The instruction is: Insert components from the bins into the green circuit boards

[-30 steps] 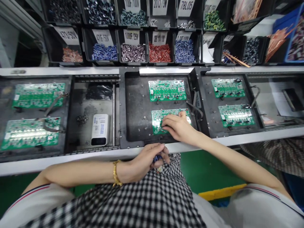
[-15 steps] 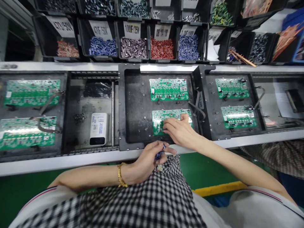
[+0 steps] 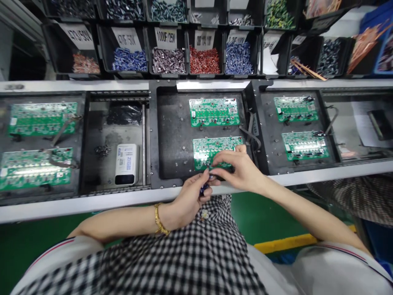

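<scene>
Left hand (image 3: 190,194) and right hand (image 3: 241,170), bare, fingertips close together at the near edge of the centre tray (image 3: 172,141)

Left hand: palm turned inward, fingers curled closed around small blue components (image 3: 203,188); count hidden. Thumb tip raised toward the other hand. Gold bracelet (image 3: 160,220) at the wrist.

Right hand: over the near right part of the lower board, thumb and forefinger tips drawn near each other beside the left thumb. Whether they pinch a component cannot be told.

Small blue components: in the left hand, just in front of the tray's near rim.

Lower board (image 3: 201,153): green, populated, lying in the centre tray, partly covered by the right hand.

Upper board (image 3: 214,112): green, same tray, farther from the person, uncovered.

Left tray (image 3: 6,141): dark, two green boards, one behind the other.

Right tray (image 3: 276,139): dark, two green boards, likewise arranged.

Between left and centre trays: white box (image 3: 127,160) with printed label; black plastic (image 3: 124,114); small heap of metal pieces (image 3: 102,150).

Behind the line: black bins of loose parts, including blue capacitors (image 3: 129,60) marked 47UF/50V and red parts (image 3: 204,60) marked CBB 104/100.

Worn: black-and-white checked apron (image 3: 166,262).
</scene>
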`<state>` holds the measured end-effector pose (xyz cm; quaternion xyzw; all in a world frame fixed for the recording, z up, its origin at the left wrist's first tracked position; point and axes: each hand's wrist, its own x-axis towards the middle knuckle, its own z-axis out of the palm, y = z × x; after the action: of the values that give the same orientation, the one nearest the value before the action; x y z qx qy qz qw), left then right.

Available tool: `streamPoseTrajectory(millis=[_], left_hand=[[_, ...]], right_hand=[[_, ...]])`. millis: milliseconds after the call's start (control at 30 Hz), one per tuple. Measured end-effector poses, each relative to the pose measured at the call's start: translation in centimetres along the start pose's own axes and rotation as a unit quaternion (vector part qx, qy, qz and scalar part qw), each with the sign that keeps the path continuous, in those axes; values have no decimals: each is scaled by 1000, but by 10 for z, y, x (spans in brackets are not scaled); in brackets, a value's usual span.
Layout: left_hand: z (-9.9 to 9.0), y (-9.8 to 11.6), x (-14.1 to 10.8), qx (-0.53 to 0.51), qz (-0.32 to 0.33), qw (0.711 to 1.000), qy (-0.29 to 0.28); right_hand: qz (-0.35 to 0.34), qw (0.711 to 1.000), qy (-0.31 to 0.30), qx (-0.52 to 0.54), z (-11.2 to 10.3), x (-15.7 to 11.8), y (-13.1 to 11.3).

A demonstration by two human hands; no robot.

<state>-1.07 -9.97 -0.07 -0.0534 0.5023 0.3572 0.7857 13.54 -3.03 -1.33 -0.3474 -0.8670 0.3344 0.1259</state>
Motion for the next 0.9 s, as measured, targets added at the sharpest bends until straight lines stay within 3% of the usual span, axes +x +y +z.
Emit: streamPoseTrajectory(millis=[133,300,433,633,800,900], left_hand=[[5,1,-1,-8,-3,1000,-8],[4,21,-17,43,-91,992,-70],[1,54,-15,138,-35,983,-112],[6,87,32,193,87,975,-61],[12,90,53,203,70,976,-33],[15,85,53,222,42,974,-17]], right_hand=[[-11,1000,-21,16,-14,-10,-10],[11,994,3,-113,-8,-10,16],[21,988,-33,-153,-3,-5,34],[-3,979,-52,-197,-6,-2,32],[-29,959,-34,-281,0,-7,26],[-4,966,-15,-258,-1,-7,24]])
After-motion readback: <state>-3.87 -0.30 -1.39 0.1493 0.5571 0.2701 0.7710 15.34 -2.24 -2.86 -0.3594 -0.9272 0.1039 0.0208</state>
